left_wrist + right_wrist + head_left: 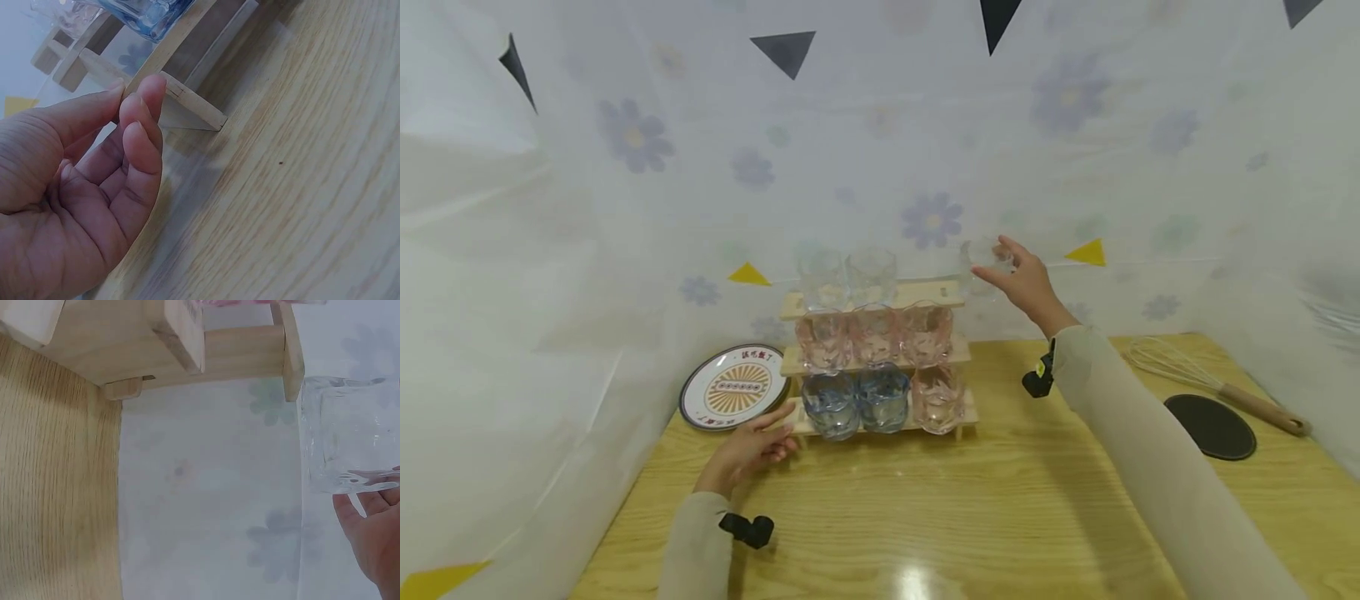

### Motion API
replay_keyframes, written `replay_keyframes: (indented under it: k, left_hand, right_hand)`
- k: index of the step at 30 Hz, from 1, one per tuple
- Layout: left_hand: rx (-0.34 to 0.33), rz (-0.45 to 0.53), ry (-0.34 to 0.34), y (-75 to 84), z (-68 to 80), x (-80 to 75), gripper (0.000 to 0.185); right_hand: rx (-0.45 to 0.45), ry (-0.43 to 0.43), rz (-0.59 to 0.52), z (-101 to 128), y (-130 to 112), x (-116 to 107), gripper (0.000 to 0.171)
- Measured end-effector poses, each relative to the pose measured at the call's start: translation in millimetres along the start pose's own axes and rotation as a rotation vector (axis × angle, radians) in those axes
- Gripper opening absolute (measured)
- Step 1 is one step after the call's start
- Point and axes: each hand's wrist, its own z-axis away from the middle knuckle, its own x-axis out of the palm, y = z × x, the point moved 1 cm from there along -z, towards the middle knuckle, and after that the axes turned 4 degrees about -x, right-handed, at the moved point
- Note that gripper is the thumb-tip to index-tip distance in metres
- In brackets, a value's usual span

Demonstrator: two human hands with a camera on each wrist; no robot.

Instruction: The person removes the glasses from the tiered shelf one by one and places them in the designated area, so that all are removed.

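We see the right hand (1030, 287) pinching a clear, thick-walled glass cup (353, 431) between thumb and fingers, in the air just beside the right end of the top tier of a three-tier pale wooden rack (928, 293). The left hand (741, 457) pinches the left end of the lowest tier of this rack. We judge the smooth glass to be the first danger: if the pinch is weak, the cup may slip and fall to the yellowish wood-grain bench (850, 496) below. If it came sideways too low, it could knock the tier's end. Also, a pull by the left hand might tilt the loaded rack, and then the two blue glass cups (883, 400) and the four pink glass cups (938, 400) on its lower tiers could slide together and chip.
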Motion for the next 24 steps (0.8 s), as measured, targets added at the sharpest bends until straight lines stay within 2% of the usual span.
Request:
replay_keyframes:
  k: [5, 10, 17, 24]
  left_hand:
    - [-0.007, 0.012, -0.002, -0.4, 0.7, -2.1, 0.059]
    - [-0.009, 0.015, 0.004, -0.3, 1.3, -3.7, 0.059]
    - [-0.035, 0.014, 0.024, 3.7, 0.7, -1.4, 0.058]
    - [-0.033, 0.023, 0.031, 5.8, 0.3, -1.1, 0.057]
  right_hand:
    - [0.029, 0.009, -0.002, 6.3, 14.8, -6.7, 0.097]
    - [0.041, 0.015, 0.010, 13.7, 39.3, -4.9, 0.099]
    - [0.115, 0.049, -0.019, 25.1, 71.7, 7.7, 0.102]
    - [0.174, 0.052, -0.024, 35.6, 91.7, 25.7, 0.099]
